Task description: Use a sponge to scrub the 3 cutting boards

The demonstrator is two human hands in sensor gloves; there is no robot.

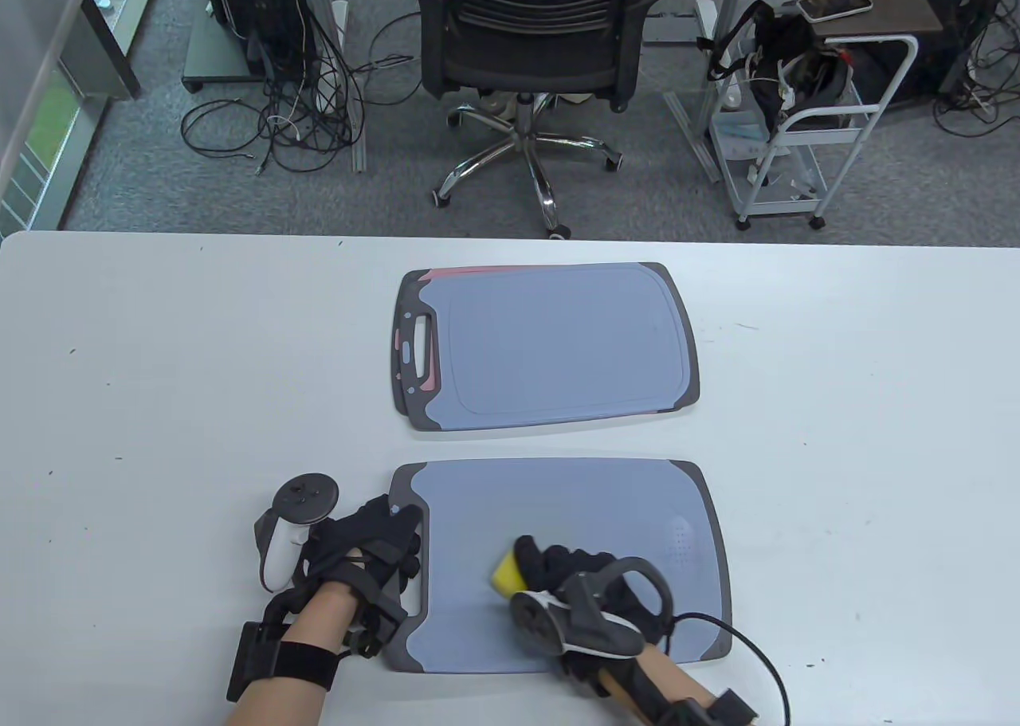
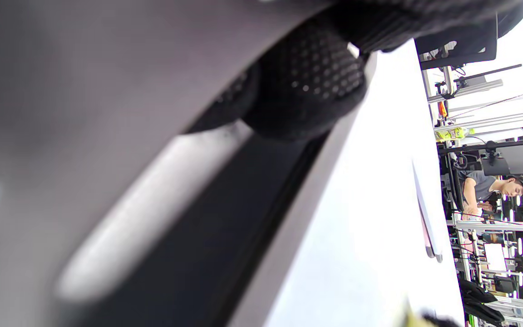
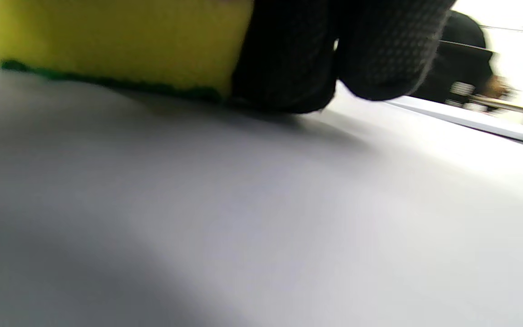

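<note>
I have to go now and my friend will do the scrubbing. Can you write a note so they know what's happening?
Right hand: holds the yellow sponge pressed green side down on the near cutting board.
Left hand: rests on that board's handle end, steadying it.
Far stack: a blue-grey board on top, with a pink edge peeking out underneath.
Done: cannot tell how much of the near board is scrubbed.
Left: finish this board, then scrub the ones in the stack.
</note>
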